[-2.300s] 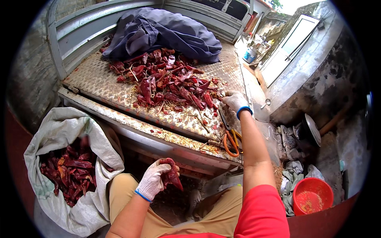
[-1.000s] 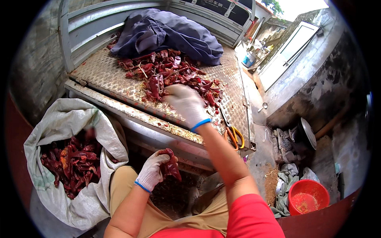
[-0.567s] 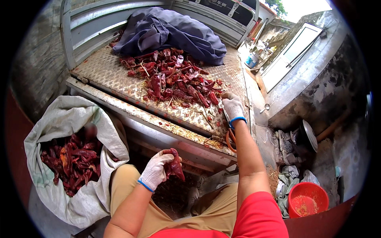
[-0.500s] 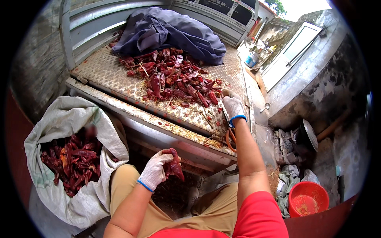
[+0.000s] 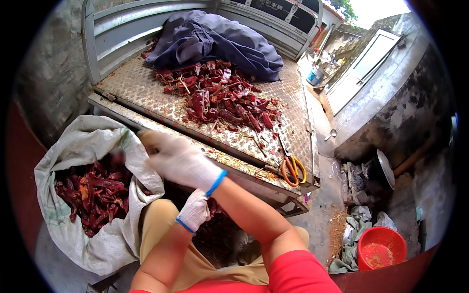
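Observation:
My left hand (image 5: 196, 210), in a white knit glove with a blue cuff, is closed on dried red chili peppers (image 5: 215, 207); my right wrist partly covers them. Crossing above it, my gloved right hand (image 5: 178, 158) reaches toward the rim of a white woven sack (image 5: 56, 188). Motion smears its fingers, so I cannot tell what they hold, if anything. Dried chilies (image 5: 100, 188) fill the sack's mouth. Scissors (image 5: 289, 166) with orange and yellow handles lie at the near right corner of the truck bed, beside a heap of dried chilies (image 5: 220, 100).
A grey-blue cloth (image 5: 215, 41) covers the back of the heap on the metal truck bed (image 5: 132, 80). Chili bits and stems litter the bed's near edge. At the lower right, a red basin (image 5: 381, 248) stands by crumpled cloth (image 5: 354, 239). A white door (image 5: 362, 71) is beyond.
My right hand has left the scissors' place on the bed and swung left across my left hand toward the sack. The scissors now lie fully in sight. The left hand keeps its chilies.

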{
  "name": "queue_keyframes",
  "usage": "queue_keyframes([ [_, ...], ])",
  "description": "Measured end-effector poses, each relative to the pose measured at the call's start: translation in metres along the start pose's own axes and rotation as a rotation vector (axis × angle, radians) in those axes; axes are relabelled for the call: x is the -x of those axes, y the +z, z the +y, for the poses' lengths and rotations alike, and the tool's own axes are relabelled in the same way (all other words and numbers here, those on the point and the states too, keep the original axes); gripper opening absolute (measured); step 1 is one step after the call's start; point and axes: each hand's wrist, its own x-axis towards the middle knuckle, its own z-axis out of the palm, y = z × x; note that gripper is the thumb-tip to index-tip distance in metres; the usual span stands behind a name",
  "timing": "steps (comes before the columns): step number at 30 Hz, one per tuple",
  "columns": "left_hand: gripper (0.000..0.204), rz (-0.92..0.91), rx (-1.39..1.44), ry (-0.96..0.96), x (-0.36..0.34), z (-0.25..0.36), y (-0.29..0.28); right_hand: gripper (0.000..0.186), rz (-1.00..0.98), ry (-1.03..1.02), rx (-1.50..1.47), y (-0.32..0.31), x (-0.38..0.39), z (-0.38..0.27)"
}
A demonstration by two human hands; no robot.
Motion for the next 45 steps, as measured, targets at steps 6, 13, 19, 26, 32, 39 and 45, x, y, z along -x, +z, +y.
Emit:
queue_keyframes([
  [6, 0.021, 0.076, -0.004, -0.038, 0.021, 0.034, 0.031, 0.037, 0.362, 0.117, 0.487, -0.090, -0.006, 0.083],
  [13, 0.023, 0.090, -0.014, -0.037, 0.021, 0.031, 0.033, 0.054, 0.298, 0.575, 0.865, -0.176, 0.047, 0.161],
  [19, 0.024, 0.045, -0.010, -0.042, 0.019, 0.031, 0.032, 0.019, 0.663, 0.401, 0.257, -0.195, 0.066, 0.202],
  [26, 0.024, 0.045, -0.029, -0.059, 0.018, 0.027, 0.031, 0.021, 0.810, 0.430, -0.758, -0.197, 0.085, 0.168],
  [32, 0.025, 0.067, -0.008, -0.027, 0.020, 0.024, 0.037, 0.019, 0.594, 0.327, -0.766, -0.148, 0.072, 0.120],
  [39, 0.031, -0.166, 0.098, -0.023, 0.018, 0.016, -0.001, 0.038, -0.055, 0.130, -0.473, 0.029, 0.008, -0.004],
  [45, 0.031, 0.050, 0.010, -0.015, 0.029, 0.040, 0.027, 0.020, 0.277, 0.058, 0.473, -0.036, -0.005, 0.064],
])
